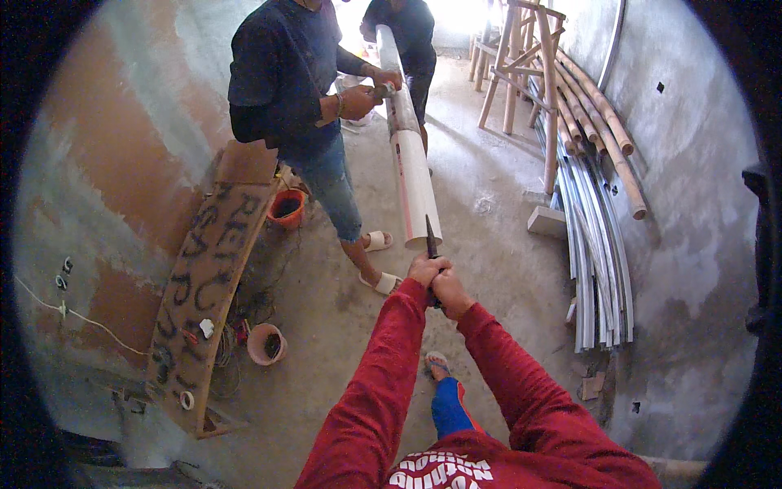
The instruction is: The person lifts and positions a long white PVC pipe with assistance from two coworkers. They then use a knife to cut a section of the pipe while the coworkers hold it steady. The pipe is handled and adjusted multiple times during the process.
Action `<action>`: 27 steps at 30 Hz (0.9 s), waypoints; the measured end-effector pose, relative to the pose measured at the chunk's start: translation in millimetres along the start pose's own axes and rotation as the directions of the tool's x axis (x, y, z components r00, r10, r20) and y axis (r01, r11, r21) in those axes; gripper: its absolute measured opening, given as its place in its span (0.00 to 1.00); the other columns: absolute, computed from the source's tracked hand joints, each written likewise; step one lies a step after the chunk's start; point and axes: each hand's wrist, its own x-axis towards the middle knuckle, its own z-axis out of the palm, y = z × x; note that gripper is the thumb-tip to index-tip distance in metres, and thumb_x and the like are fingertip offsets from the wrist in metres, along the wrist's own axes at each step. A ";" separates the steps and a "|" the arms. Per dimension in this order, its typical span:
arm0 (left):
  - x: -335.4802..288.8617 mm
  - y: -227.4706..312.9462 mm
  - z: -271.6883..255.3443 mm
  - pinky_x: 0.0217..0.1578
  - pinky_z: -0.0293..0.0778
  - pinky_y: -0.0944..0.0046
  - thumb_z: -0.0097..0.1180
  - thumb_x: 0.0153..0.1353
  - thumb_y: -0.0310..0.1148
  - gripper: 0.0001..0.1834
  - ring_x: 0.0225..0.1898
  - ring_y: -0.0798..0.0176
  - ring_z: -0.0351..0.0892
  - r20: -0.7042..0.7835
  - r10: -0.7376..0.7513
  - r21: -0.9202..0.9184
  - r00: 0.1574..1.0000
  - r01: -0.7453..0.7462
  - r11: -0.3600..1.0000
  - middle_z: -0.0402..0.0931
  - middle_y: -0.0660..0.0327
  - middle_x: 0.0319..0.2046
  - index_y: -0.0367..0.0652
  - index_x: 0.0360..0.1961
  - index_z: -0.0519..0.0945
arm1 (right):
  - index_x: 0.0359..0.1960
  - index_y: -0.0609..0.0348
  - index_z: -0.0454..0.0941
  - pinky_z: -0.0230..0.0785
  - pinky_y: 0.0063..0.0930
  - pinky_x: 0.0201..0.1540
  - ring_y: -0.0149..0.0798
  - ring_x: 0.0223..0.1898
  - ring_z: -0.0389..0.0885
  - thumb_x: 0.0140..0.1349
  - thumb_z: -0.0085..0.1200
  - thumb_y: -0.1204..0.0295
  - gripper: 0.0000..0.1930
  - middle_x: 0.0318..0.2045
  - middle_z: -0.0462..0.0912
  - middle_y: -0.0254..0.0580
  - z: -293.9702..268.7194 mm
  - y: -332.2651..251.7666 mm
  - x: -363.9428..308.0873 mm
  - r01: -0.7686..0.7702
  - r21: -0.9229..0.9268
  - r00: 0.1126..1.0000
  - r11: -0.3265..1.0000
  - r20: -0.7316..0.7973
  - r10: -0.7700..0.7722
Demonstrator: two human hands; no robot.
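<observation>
Both my hands are closed around one dark, narrow tool with a pointed tip (431, 231); its exact kind is not clear. My left hand (424, 270) grips it just below the pipe's near end, and my right hand (450, 292) is pressed close on the right. The tip overlaps the end of a long white pipe (414, 175), which runs away from me. Farther along, a person in a dark shirt (281, 73) has both hands at the pipe, one holding a small object (384, 90). Another person (411, 33) stands at its far end.
To the left, a long painted board (208, 285) leans by the wall, near an orange bucket (287, 209) and a pale pink bucket (265, 344). Metal channels (599, 269), bamboo poles (603, 122) and a wooden trestle (509, 73) line the right, with a pale block (547, 222).
</observation>
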 end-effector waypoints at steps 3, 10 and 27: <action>-7.6 -2.4 3.2 0.32 0.74 0.58 0.67 0.44 0.41 0.20 0.29 0.65 0.78 -0.047 0.285 0.363 0.957 -0.249 0.898 0.80 0.57 0.29 0.37 0.34 0.80 | 0.40 0.59 0.72 0.64 0.28 0.18 0.31 0.22 0.76 0.62 0.47 0.70 0.08 0.28 0.78 0.35 5.1 -4.4 -9.6 -0.015 -0.125 0.991 0.992 -0.133 -0.002; -17.8 7.9 0.0 0.28 0.74 0.56 0.67 0.44 0.42 0.19 0.24 0.60 0.78 -0.005 0.119 0.114 0.993 -0.118 0.986 0.80 0.57 0.25 0.36 0.28 0.82 | 0.38 0.57 0.73 0.64 0.27 0.19 0.32 0.22 0.76 0.61 0.48 0.69 0.07 0.27 0.78 0.34 8.8 -5.5 -17.7 0.041 -0.035 0.999 0.999 0.011 -0.040; -21.7 -29.0 -11.0 0.38 0.77 0.58 0.63 0.47 0.38 0.12 0.36 0.56 0.84 0.179 0.470 0.630 0.864 -0.468 0.620 0.83 0.51 0.36 0.45 0.33 0.84 | 0.37 0.59 0.75 0.70 0.31 0.25 0.35 0.28 0.79 0.59 0.47 0.72 0.07 0.29 0.79 0.38 0.8 43.8 -18.3 0.196 -0.232 0.979 0.953 -0.011 -0.204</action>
